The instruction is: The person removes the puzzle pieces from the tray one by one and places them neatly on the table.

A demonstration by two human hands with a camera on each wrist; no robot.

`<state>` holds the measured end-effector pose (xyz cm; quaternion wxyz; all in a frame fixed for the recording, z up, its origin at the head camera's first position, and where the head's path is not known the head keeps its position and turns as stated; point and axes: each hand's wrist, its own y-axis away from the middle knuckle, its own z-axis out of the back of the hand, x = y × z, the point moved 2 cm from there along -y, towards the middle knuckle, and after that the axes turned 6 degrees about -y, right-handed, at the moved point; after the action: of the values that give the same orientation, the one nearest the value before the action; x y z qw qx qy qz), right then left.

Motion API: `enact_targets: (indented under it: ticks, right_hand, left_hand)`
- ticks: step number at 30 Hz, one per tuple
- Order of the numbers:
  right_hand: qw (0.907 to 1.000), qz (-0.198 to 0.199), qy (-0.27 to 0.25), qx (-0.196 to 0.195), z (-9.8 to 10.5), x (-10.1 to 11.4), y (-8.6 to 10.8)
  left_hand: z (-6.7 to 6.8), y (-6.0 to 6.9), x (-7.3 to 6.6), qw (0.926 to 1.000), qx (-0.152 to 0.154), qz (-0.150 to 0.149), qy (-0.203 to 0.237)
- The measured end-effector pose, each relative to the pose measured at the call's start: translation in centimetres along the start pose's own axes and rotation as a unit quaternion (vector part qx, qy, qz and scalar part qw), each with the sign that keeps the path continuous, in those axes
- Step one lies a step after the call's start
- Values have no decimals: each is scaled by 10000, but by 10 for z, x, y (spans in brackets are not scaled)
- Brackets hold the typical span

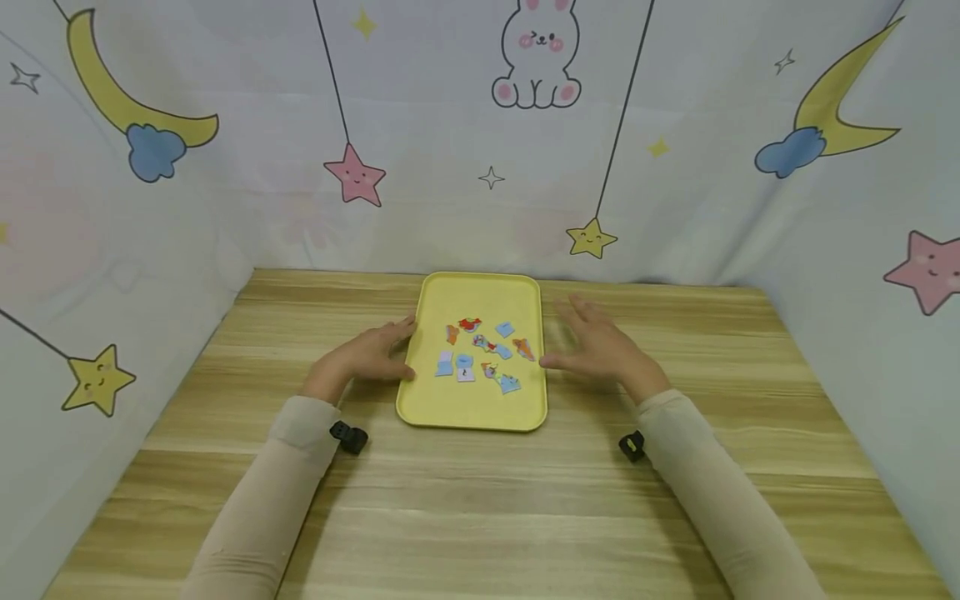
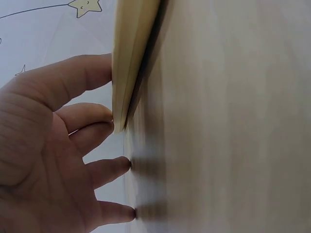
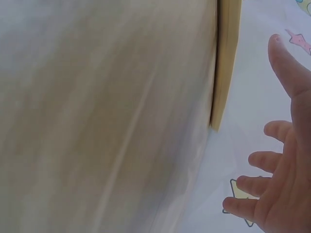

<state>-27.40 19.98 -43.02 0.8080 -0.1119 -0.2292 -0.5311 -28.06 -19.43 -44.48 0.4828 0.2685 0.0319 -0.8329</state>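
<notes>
A yellow tray (image 1: pixel 472 412) lies on the wooden table, with several small printed paper pieces on it, among them a red one (image 1: pixel 469 324) and an orange one (image 1: pixel 523 348). My left hand (image 1: pixel 369 353) touches the tray's left edge with thumb and fingertips, its fingers spread. In the left wrist view the thumb and fingers of that hand (image 2: pixel 58 141) meet the side of the tray (image 2: pixel 127 63). By the tray's right edge is my right hand (image 1: pixel 600 346), fingers spread; the right wrist view shows this hand (image 3: pixel 286 179) apart from the tray's side (image 3: pixel 226 68).
The wooden table (image 1: pixel 465 517) extends around the tray. Behind the tray and on both sides hangs a white printed cloth (image 1: pixel 450 225) with stars, moons and a rabbit. Black wrist cameras sit at the left cuff (image 1: pixel 349 437) and the right cuff (image 1: pixel 632 446).
</notes>
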Motion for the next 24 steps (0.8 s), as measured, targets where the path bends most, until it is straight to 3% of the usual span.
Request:
enact_targets:
  ticks: [12, 24]
  right_hand:
    - [9995, 263, -87, 138, -6, 15, -8]
    - [9979, 497, 191, 379, -12, 24, -20]
  left_hand:
    - [1, 0, 0, 9999, 58, -8, 142]
    - [0, 2, 1, 9997, 71, -93, 211]
